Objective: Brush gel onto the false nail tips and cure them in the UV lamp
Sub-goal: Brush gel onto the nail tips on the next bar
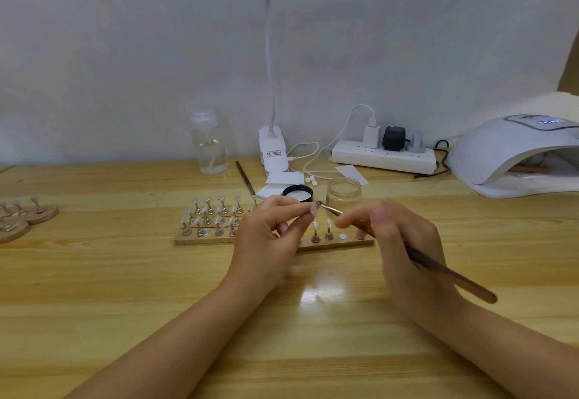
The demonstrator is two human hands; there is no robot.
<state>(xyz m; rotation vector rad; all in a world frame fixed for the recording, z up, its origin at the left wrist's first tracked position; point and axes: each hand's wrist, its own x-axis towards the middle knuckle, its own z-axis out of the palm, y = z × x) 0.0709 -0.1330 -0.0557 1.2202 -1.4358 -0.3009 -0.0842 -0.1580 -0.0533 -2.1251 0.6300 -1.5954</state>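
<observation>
- Right now I have one nail tip (313,209) pinched in the fingers (303,210) of the left hand (266,242), lifted above the wooden holder board (338,245), which lies on the counter (125,289).
- My right hand (404,242) grips the gel brush (438,268) like a pen, fingers curled round the handle; the bristle end sits right at the held tip, touching it or just beside it, I cannot tell which.
- So I judge the step in hand to be the brushing of this single tip, partway through at most.
- Behind the brush stands the open gel jar (343,194), with its black lid (297,193) lying beside it, so the gel is ready to reload.
- On the board, the left block of stands (210,216) carries many tips; whether they are already coated I cannot tell from here, they are too small and blurred.
- Near the right end of the board, two more tips (322,231) stand upright, and just beside them a bare round pad (343,236) shows, likely the seat of the tip I am holding.
- The UV lamp (517,154) sits well apart at the far right, its display lit; something brownish lies inside its mouth, but I cannot make out what.
- What is left, as I judge it: finish this tip, set it back on its stand, coat any remaining ones, and carry the board into the lamp for curing.
- A second brush (244,177) lies idle near the desk light's base (273,154).
</observation>
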